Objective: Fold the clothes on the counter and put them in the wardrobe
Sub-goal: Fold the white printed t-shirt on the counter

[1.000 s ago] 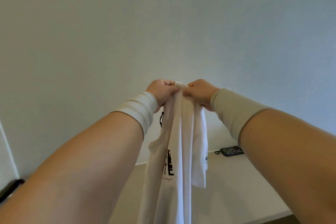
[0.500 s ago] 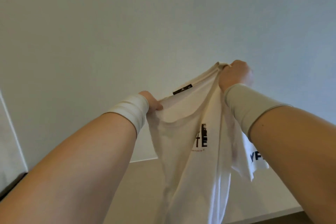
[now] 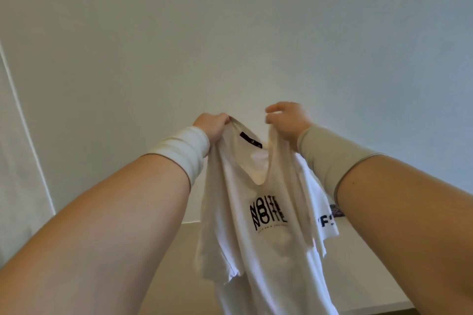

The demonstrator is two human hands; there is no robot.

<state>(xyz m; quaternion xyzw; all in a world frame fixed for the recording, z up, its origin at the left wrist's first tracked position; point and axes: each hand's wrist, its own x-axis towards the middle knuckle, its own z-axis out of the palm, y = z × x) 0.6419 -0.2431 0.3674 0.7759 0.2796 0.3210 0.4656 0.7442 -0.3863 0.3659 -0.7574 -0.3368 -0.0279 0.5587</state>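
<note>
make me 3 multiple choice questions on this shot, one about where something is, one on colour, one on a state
1. Where is the black label?
A. inside the neck opening, between the hands
B. on the bottom hem
C. on the counter

2. What colour is the shirt?
A. grey
B. white with black lettering
C. blue

3. How is the shirt held?
A. folded flat on the counter
B. held by one hand only
C. hanging in the air, gripped at the collar by both hands

Answers:
1. A, the label sits just under the collar edge, between the left hand and the right hand.
2. B, white cloth with black print on the chest.
3. C, the fingers of both hands curl on the collar and the body hangs above the counter.
</note>
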